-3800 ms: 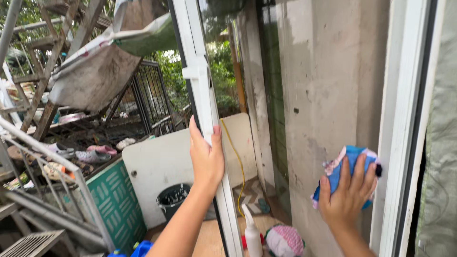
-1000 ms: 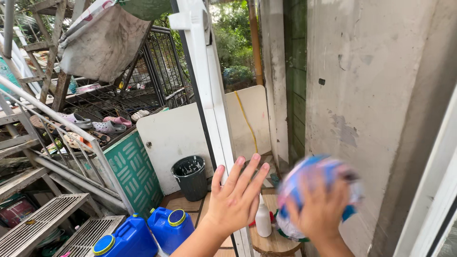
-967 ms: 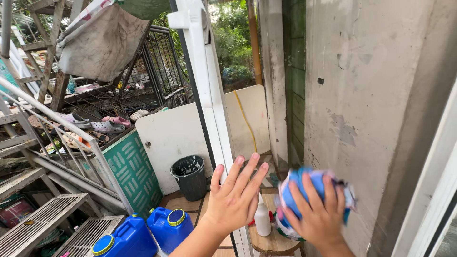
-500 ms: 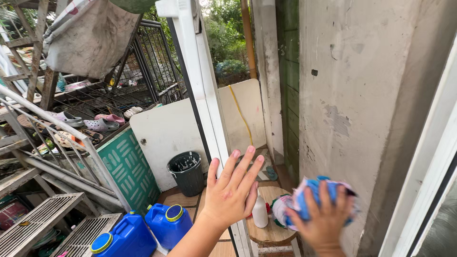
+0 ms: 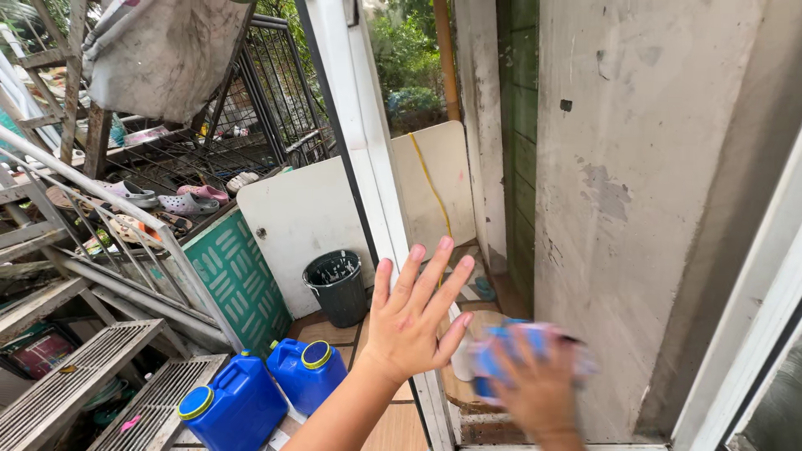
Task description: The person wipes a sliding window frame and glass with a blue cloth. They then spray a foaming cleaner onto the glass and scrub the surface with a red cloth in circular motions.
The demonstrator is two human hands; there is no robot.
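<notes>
Below the left hand [image 5: 411, 321], two blue jugs [image 5: 271, 392], yellow-capped.

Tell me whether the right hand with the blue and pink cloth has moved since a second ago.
Yes. The right hand and blurred cloth have dropped lower along the grey concrete wall.

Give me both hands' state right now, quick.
Left hand: open, fingers spread flat against the white window frame, holding nothing.
Right hand: blurred, closed on a blue and pink cloth.
</notes>
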